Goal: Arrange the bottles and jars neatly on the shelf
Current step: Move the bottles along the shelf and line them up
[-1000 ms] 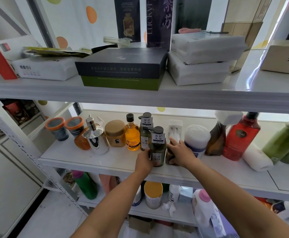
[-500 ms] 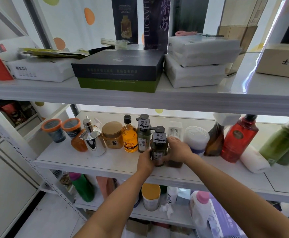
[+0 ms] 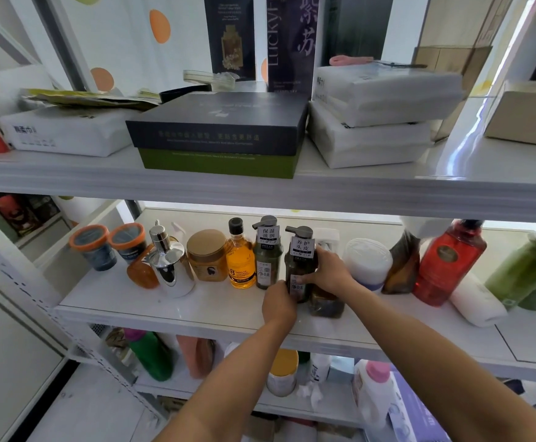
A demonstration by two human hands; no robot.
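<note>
On the middle shelf (image 3: 222,309) a row of bottles and jars stands. A dark pump bottle (image 3: 299,250) with a white label is gripped low on its left side by my left hand (image 3: 278,304), while my right hand (image 3: 327,272) wraps it from the right, thumb across its front. It stands just right of a matching pump bottle (image 3: 267,250). Left of that are an amber bottle (image 3: 240,261), a tan-lidded jar (image 3: 207,255) and a chrome pump dispenser (image 3: 168,266). A dark squat jar (image 3: 325,304) sits under my right wrist.
Two orange-rimmed jars (image 3: 93,247) and an orange bottle (image 3: 141,274) stand far left. To the right are a white tub (image 3: 368,261), a brown bottle (image 3: 400,266), a red bottle (image 3: 449,263), a white roll (image 3: 477,303) and green bottles (image 3: 528,269). Boxes fill the upper shelf (image 3: 355,189).
My right hand has shifted left from the squat jar onto the dark pump bottle. The bottle has slid slightly back, closer to its matching neighbour.
</note>
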